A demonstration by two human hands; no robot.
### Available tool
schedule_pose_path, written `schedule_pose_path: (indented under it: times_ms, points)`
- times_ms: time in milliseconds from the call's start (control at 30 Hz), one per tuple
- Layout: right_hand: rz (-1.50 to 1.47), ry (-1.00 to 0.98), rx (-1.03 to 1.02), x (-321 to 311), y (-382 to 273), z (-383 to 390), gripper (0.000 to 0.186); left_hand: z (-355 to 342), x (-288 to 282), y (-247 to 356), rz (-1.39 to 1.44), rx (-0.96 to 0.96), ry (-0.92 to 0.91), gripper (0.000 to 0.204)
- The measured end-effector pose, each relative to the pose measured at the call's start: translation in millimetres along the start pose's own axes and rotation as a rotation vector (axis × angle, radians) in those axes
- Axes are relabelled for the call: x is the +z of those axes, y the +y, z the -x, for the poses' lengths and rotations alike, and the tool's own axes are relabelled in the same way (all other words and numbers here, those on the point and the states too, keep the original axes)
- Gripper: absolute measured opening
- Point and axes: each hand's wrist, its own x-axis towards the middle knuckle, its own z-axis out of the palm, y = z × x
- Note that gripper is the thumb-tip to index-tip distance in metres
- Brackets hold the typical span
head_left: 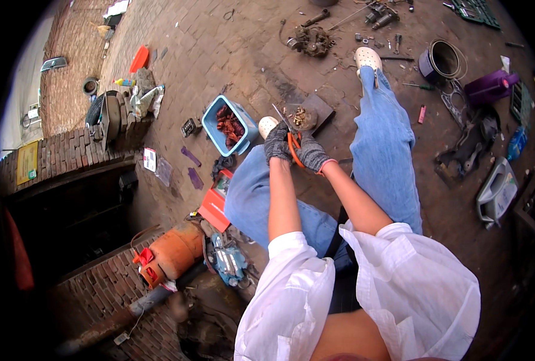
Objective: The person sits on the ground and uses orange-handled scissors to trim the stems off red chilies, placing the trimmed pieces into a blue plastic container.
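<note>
Both my hands wear grey knitted gloves and are close together between my knees. My right hand is closed around a pair of pliers with orange handles. Beside it, my left hand has its fingers curled; a thin metallic piece sticks out above it, and what the fingers hold is hidden. Just beyond my hands, a small heap of brownish-yellow metal bits lies beside a dark flat block. To the left stands a light-blue bin holding reddish-brown coiled scrap.
A red box is by my left knee, with an orange gas cylinder farther left. Greasy machine parts lie ahead. At right are a metal can, a purple jug and a grey container.
</note>
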Motion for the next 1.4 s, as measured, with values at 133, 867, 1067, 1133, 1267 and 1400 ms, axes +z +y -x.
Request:
schedule_pose_path:
  times_ms: [133,867,1067,1133,1267,1400]
  points:
    - [-0.044,0.044,0.006,-4.4,12.1,-6.5,0.045,10.8,22.3,-5.0,-0.06,-0.023,-0.054,0.011]
    - [-0.11,0.02,0.001,6.8,28.6,-34.3,0.044,-32.3,4.5,-15.3,0.199,-0.279,-0.118,0.015]
    - [-0.433,0.0,0.009,38.1,81.6,-64.4,0.033,-59.5,-16.1,-40.6,-0.172,-0.194,-0.093,0.024]
    - [-0.391,-0.05,0.009,38.5,80.3,-61.6,0.031,-68.0,-24.1,-43.0,-0.179,-0.185,-0.088,0.025]
    - [-0.302,-0.185,0.146,22.4,54.9,-50.4,0.032,-61.2,-16.4,-37.9,-0.151,-0.208,0.108,0.018]
    - [-0.389,-0.1,0.055,46.8,63.5,-56.8,0.034,-74.2,-35.3,-33.9,-0.16,-0.183,0.032,0.017]
